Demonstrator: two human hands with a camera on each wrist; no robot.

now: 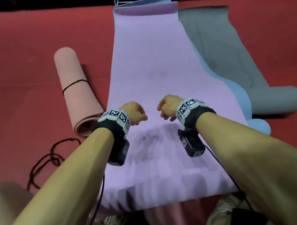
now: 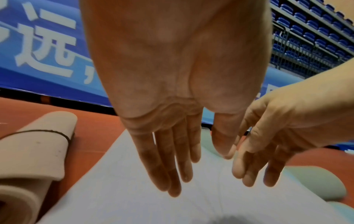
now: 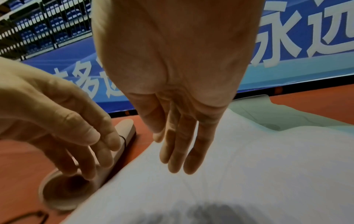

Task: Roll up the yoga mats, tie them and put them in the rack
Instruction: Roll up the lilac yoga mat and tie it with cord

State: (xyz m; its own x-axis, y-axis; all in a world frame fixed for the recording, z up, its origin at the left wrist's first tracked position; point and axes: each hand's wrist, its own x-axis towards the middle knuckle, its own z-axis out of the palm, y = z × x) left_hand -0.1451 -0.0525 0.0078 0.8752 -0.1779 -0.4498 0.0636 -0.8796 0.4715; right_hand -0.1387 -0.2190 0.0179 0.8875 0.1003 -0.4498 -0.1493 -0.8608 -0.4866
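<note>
Readable text: white Chinese characters on the blue banner only.
On the banner point(image 2: 47, 63), the left wrist view shows the character "远" followed by a comma, with a cut-off character to its left that cannot be read. On the same banner point(image 3: 306, 50) the right wrist view shows "永远" at upper right and "多" lower left, the neighbouring characters hidden behind the hands. The wrist bands point(image 1: 117, 117) and the camera units point(image 1: 192, 144) below them carry black-and-white square code markers, no legible letters or numbers. The mats bear no readable marking.
</note>
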